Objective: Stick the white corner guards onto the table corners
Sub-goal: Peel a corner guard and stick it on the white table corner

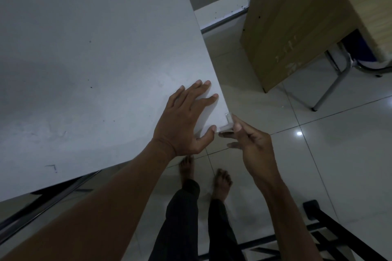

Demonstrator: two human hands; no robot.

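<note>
Fingers point(236, 126) of the right hand point(254, 148) pinch the corner guard point(227, 122), a small pale, see-through piece sitting right on the near corner of the white surface point(95, 59). Thumb tip is on the guard's outer face; the other fingers curl just under the surface edge. Left hand point(186, 121) lies flat on the surface just left of those fingers, spread and straight, thumb tip almost touching the guard, holding nothing.

Around the fingers: directly beyond them, pale glossy floor tiles point(318, 154) with a bright light spot to the right. Farther up and right, well apart, a wooden desk panel point(286, 34) stands on the floor, with a grey metal chair leg point(326, 93) beside it. Below the fingers, the person's two bare feet point(221, 182) and dark trousers point(182, 224) stand on the tiles, close to the corner. Lower right, a black frame point(331, 231) juts in, partly behind the right forearm. Lower left, under the surface edge, a metal bar point(42, 199) runs diagonally. A small pen mark point(53, 168) sits on the surface far left of the fingers. Nothing lies between the fingers and the corner.
</note>
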